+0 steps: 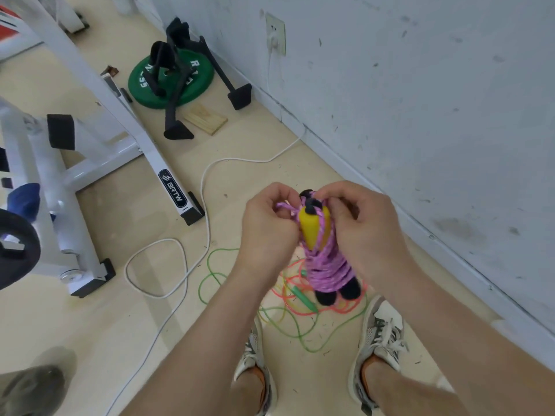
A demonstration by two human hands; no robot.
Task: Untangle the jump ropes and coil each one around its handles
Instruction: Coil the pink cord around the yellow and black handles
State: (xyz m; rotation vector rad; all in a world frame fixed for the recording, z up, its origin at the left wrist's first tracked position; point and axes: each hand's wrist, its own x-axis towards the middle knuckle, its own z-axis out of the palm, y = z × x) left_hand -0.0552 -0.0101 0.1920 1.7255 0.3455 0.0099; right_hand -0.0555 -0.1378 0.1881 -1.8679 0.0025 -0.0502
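Roughly by size. Grey-white wall (420,85) fills the right of the view, scuffed, meeting the beige floor (120,325) along a diagonal skirting line. White gym machine frame (90,145) stands at left on black-capped feet. Green weight plate (196,88) lies flat near the wall, with black bar stands resting on and beside it. White cable (240,159) runs from the wall socket (275,33) down across the floor in loose loops. Wooden block (205,118) lies just beside the plate.

Both forearms reach in from the bottom edge. Two shoes visible below them: left shoe (253,364), right shoe (380,334).

Between and ahead of the shoes, on the floor: a tangle of green and orange ropes (295,307), loose, with a green handle (301,297) lying in it.

Held in the air above that tangle: the purple rope (329,271), wound in many turns round the lower part of a pair of handles held upright. One yellow handle (312,229) faces the camera; black end caps (327,297) stick out below the coil.

Left hand (267,223): fingers curled, gripping a short loop of the purple rope beside the handle top. Right hand (363,229): fingers curled, thumb and forefinger pinching the rope at the black tip of the handles. Hands close together, bundle between them.
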